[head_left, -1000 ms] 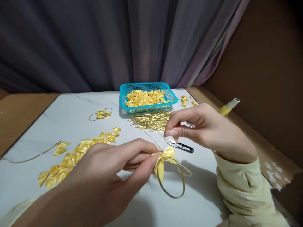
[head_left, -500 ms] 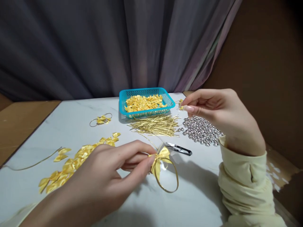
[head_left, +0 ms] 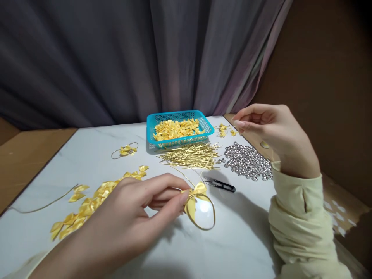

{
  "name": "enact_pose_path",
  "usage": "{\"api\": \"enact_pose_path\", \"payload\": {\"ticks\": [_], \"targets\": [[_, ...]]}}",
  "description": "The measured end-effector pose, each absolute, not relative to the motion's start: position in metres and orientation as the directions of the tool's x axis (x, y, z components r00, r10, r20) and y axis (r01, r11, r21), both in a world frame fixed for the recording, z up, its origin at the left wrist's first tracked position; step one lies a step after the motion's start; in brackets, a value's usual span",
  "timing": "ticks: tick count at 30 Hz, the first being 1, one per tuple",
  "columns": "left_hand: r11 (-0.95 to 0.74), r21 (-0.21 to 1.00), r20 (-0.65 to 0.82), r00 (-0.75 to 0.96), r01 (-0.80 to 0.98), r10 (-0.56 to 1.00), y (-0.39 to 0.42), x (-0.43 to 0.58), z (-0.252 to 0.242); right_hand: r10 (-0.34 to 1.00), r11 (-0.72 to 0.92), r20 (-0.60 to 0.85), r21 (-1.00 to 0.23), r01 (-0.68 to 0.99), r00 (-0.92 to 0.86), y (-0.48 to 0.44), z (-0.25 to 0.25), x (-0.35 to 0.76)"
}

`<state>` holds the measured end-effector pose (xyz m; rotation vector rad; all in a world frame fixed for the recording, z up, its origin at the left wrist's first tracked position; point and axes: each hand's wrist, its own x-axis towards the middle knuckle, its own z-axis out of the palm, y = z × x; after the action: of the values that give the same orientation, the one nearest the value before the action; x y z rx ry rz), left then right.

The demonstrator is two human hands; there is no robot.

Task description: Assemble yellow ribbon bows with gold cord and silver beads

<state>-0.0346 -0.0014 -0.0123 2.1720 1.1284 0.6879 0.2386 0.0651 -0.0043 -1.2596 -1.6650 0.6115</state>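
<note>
Thumb and fingers of my left hand [head_left: 139, 205] pinch a yellow satin bow [head_left: 190, 205] with a gold cord loop [head_left: 214, 217] hanging at its right. Thin strands rise from the bow toward a bundle of gold cords [head_left: 190, 155]. My right hand [head_left: 270, 126] is raised above the silver beads [head_left: 247, 161], its thumb and index fingertips pressed together; what they hold, if anything, is too thin to make out. Black-handled thread snips [head_left: 222, 185] lie just beyond the bow.
A blue basket [head_left: 151, 141] of small yellow bows stands at the back. Loose yellow bows [head_left: 107, 188] lie at the left, near a gold cord [head_left: 55, 203]. Finished-looking looped bows lie at the back left [head_left: 128, 150] and beside the basket [head_left: 223, 130].
My right hand has moved slightly up and to the right, uncovering small yellow bows beside the basket. The gold loop at my left hand has shifted a little left and up.
</note>
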Motion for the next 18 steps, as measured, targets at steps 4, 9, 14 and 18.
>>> {"api": "enact_pose_path", "payload": {"ticks": [4, 9, 14, 18], "targets": [[-0.470, 0.697, 0.173, 0.510, 0.541, 0.843, 0.000, -0.036, -0.012, 0.935, 0.303, 0.351, -0.710, 0.635, -0.053, 0.064, -0.003, 0.236], [-0.424, 0.715, 0.114, 0.505, 0.556, 0.855, 0.001, -0.036, -0.011, 0.874, 0.483, 0.387, -0.620, 0.619, -0.293, 0.029, 0.007, 0.205], [-0.408, 0.721, 0.108, 0.491, 0.560, 0.864, 0.000, -0.036, -0.009, 0.714, 0.674, 0.349, -0.578, 0.460, -0.607, 0.006, 0.004, 0.176], [-0.424, 0.732, 0.129, 0.503, 0.533, 0.855, -0.001, -0.038, -0.009, 0.716, 0.656, 0.315, -0.609, 0.446, -0.623, 0.008, 0.000, 0.175]]}}
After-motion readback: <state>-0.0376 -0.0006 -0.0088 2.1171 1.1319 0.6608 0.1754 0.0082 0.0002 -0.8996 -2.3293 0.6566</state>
